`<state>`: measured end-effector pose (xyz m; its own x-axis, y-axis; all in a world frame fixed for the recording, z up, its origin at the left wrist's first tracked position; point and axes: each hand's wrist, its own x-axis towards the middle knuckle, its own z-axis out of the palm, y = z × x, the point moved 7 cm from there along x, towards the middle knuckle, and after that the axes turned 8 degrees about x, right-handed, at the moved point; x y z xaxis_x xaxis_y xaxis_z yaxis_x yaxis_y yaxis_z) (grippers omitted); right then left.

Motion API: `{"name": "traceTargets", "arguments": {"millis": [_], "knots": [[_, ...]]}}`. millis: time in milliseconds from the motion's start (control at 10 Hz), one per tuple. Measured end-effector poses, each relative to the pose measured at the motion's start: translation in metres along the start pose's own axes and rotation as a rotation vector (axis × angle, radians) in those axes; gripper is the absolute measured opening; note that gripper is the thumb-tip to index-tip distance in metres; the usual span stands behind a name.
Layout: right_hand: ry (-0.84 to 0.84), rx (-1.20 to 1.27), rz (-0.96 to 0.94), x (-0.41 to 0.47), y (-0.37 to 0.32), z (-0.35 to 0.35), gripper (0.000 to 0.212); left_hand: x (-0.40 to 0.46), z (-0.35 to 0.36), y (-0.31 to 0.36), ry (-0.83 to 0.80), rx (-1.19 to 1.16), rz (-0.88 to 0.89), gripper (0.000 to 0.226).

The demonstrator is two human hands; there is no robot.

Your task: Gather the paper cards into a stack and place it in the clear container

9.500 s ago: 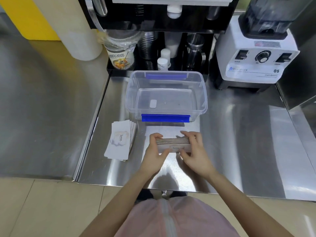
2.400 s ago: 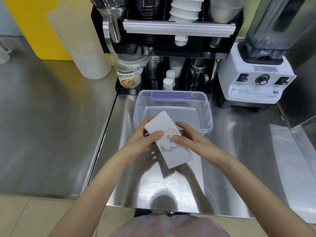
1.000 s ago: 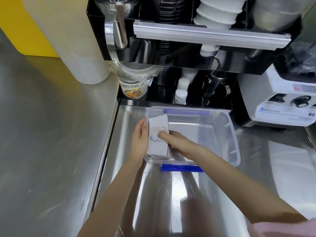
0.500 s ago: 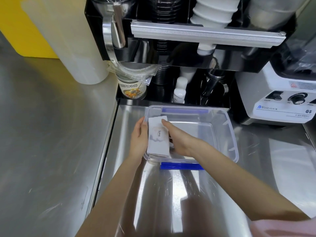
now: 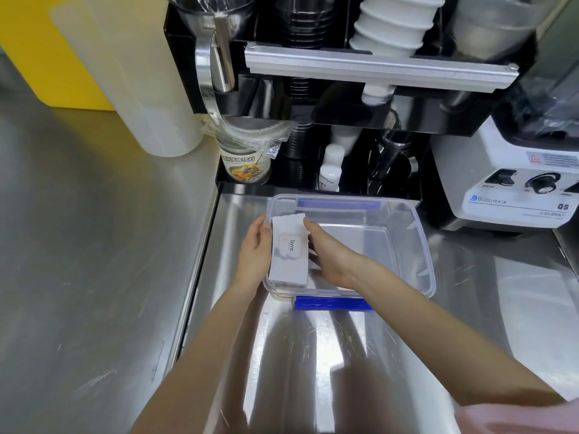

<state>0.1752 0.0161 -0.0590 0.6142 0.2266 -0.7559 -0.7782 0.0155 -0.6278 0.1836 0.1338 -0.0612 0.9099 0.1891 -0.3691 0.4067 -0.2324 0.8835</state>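
Both hands [image 5: 255,250] [image 5: 329,255] are clamped on the stack [image 5: 289,250] inside the container [image 5: 419,245]; uneven release risks cards being fanned.

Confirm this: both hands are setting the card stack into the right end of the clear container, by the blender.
Not quite. The head view shows both the left hand and right hand setting the card stack into the left end of the clear container, away from the blender.

Both hands, left hand [image 5: 254,252] and right hand [image 5: 329,255], flank a card stack [image 5: 289,250] at the left end of a clear container [image 5: 416,245] on a steel worktop [image 5: 94,277].
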Motion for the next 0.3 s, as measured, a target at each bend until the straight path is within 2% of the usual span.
{"name": "traceTargets", "arguments": {"millis": [200, 300], "knots": [[0.072, -0.621, -0.161, -0.031, -0.02, -0.023, 0.07, -0.005, -0.015, 0.027, -0.039, 0.5, 0.191, 0.052], [0.199, -0.983, -0.311, -0.051, -0.038, -0.034, 0.072, -0.016, -0.016, 0.055, 0.0, 0.945, 0.351, 0.065]]}}
